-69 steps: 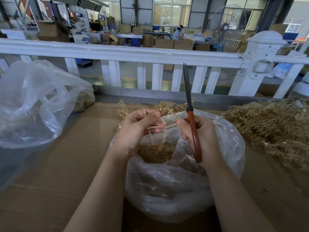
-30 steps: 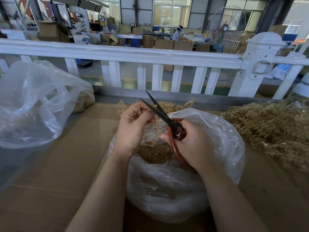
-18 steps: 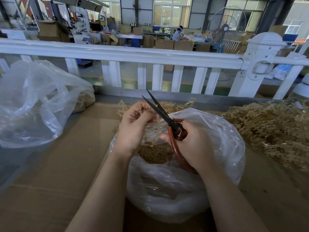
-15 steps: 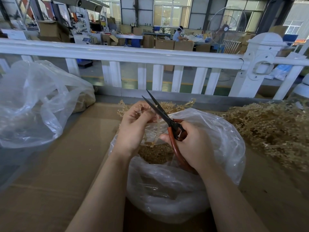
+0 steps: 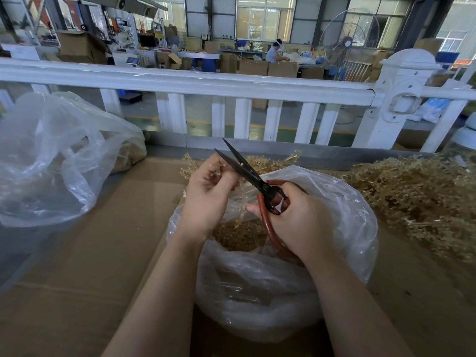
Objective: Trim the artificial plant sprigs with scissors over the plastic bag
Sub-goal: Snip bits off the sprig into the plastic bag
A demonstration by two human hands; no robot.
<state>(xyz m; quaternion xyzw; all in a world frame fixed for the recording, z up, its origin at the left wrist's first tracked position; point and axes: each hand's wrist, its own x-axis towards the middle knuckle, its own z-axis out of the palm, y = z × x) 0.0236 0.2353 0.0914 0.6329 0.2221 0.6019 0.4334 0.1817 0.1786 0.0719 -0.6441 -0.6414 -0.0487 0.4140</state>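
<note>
My left hand (image 5: 208,194) pinches a pale golden plant sprig (image 5: 240,202) above the mouth of a clear plastic bag (image 5: 342,228). My right hand (image 5: 296,217) grips the red handles of black-bladed scissors (image 5: 244,166). The blades are slightly apart and point up and to the left, with their tips beside my left fingers. The sprig's stems hang down into the bag, where golden trimmings (image 5: 239,234) lie. My fingers hide most of the sprig.
A big heap of golden sprigs (image 5: 417,199) lies at the right on the cardboard-covered table (image 5: 103,266). More sprigs (image 5: 270,161) lie behind the bag. Another clear bag (image 5: 51,161) sits at the left. A white railing (image 5: 231,86) runs along the far edge.
The scissors swung down from pointing straight up to lean left at my left fingers, blades parted. In the last second both hands have barely moved.
</note>
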